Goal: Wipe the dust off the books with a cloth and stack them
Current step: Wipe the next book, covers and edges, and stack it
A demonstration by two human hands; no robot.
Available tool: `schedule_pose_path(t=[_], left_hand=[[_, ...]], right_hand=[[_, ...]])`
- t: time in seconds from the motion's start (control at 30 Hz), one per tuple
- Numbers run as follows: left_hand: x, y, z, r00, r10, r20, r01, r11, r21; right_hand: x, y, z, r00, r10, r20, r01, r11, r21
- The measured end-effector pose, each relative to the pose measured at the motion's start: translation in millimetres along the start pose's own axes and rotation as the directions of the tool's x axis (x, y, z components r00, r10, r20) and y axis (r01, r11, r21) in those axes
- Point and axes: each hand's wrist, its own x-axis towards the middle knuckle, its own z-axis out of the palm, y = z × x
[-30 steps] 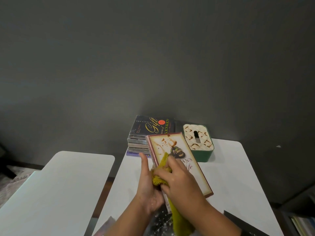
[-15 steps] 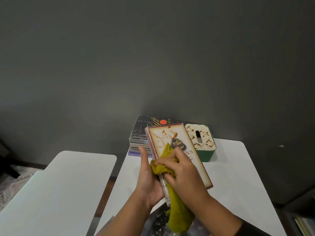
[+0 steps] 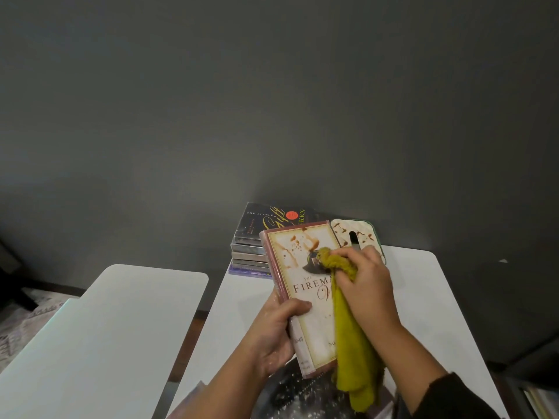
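Observation:
A cream hardcover book with a reddish border is held tilted above the white table. My left hand grips its spine edge, thumb on the front cover. My right hand holds a mustard-yellow cloth bunched against the cover's right side; the cloth's tail hangs down past the book's lower edge. Behind, a stack of several books lies against the wall, topped by a dark book with gold lettering.
A green tissue box with a cream patterned top stands right of the stack. A dark speckled book lies at the bottom edge under my hands. A second white table stands to the left, across a gap.
My left hand shifted from a flat palm at the spine to gripping it with the thumb on the cover. My right hand moved the cloth rightward and up across the cover, uncovering the title.

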Motion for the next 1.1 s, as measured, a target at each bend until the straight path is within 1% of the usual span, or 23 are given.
schedule_pose_path(t=[0.1,0.17,0.23,0.33,0.43,0.53,0.67,0.73,0.87,0.93,0.97,1.03,1.1], left_hand=[[-1,-2,5,0.998,0.013,0.055,-0.014,0.999,0.033],[-2,-4,5,0.996,0.016,0.091,-0.02,0.999,0.049],[-2,-5,4,0.996,0.004,0.084,-0.009,0.998,0.062],[-5,-9,3,0.997,-0.039,0.063,0.034,0.996,0.077],[-8,-12,3,0.995,-0.076,0.068,0.072,0.995,0.066],[-7,-15,4,0.995,-0.085,0.061,0.082,0.995,0.048],[-4,-17,6,0.996,-0.067,0.061,0.064,0.997,0.049],[-4,-17,6,0.995,-0.074,0.073,0.07,0.996,0.047],[-9,-15,7,0.988,-0.105,0.116,0.096,0.992,0.084],[-10,-14,7,0.984,-0.122,0.131,0.109,0.989,0.1],[-10,-14,6,0.983,-0.126,0.131,0.112,0.988,0.103],[-8,-15,6,0.983,-0.126,0.135,0.111,0.988,0.109],[-5,-16,6,0.984,-0.116,0.134,0.1,0.988,0.121]], right_hand=[[-24,-15,8,0.983,-0.138,0.12,0.132,0.99,0.058],[-31,-15,12,0.969,-0.199,0.146,0.191,0.979,0.064],[-21,-5,10,0.98,-0.182,0.086,0.177,0.982,0.063],[1,10,1,0.996,-0.073,-0.042,0.075,0.997,0.031],[7,16,-2,0.997,-0.02,-0.07,0.02,1.0,-0.001],[-6,10,4,0.998,-0.055,-0.038,0.056,0.998,0.014],[-33,0,15,0.98,-0.186,0.072,0.185,0.983,0.019],[-25,5,12,0.982,-0.183,0.041,0.182,0.983,0.023],[8,22,-2,0.99,-0.016,-0.137,0.023,0.999,0.044],[15,24,-5,0.983,0.019,-0.185,-0.013,0.999,0.037],[14,22,-4,0.98,0.02,-0.2,-0.013,0.999,0.04],[7,12,-1,0.98,-0.022,-0.198,0.039,0.996,0.08],[-7,-1,6,0.985,-0.115,-0.129,0.131,0.984,0.118]])
